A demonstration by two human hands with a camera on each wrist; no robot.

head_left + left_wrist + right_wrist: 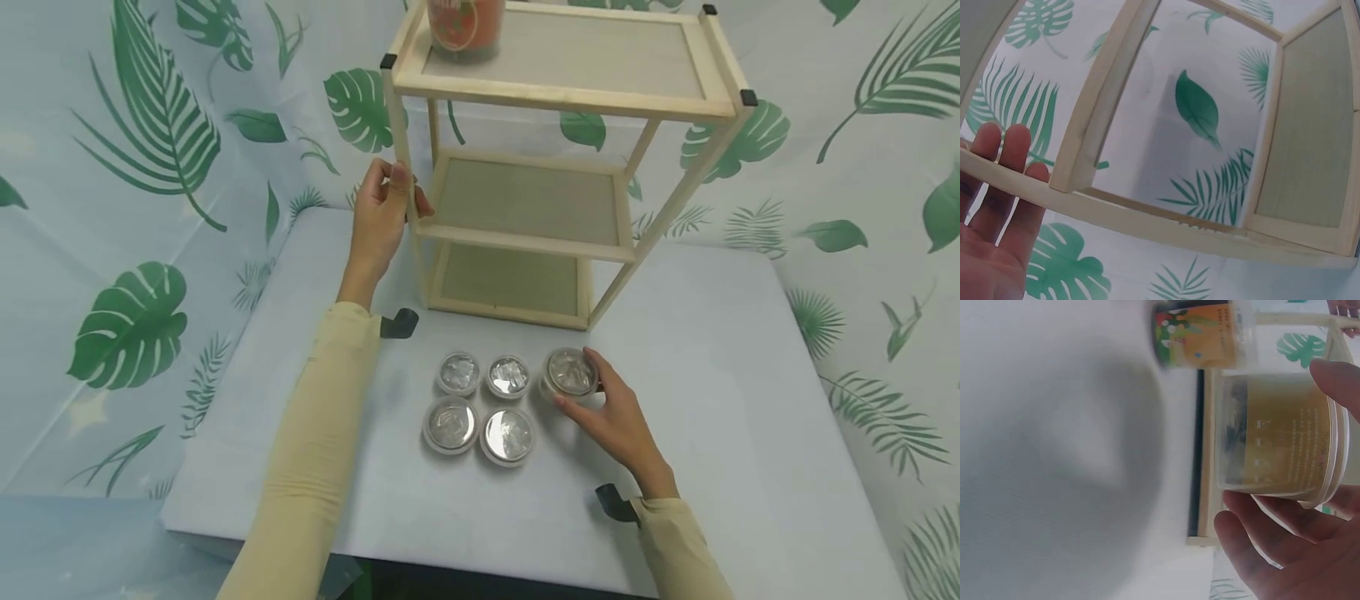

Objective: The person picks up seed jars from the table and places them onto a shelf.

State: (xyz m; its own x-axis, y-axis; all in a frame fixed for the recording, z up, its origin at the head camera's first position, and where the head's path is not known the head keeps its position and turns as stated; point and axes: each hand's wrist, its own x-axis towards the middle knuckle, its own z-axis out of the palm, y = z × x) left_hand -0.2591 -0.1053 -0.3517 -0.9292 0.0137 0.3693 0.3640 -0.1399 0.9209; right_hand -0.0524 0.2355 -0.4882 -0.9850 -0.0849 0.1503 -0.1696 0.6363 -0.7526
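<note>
My left hand (381,218) grips the left front post (1147,219) of a three-tier light wooden shelf (525,242), at about the height of its middle board. In the left wrist view, fingertips (1016,139) show past the post. My right hand (621,421) holds a clear plastic tub (1285,434) with a yellowish label and a round silvery top between thumb and fingers, upright and raised over the white tabletop. Left of it stand two smaller silver-topped tubs (459,373) in a back row and two larger tubs (507,436) in front.
A jar with an orange-red label (467,25) stands on the shelf's top board, at the left. The white-covered table (720,400) carries the shelf at its back. Leaf-patterned curtains (885,233) hang behind and at both sides.
</note>
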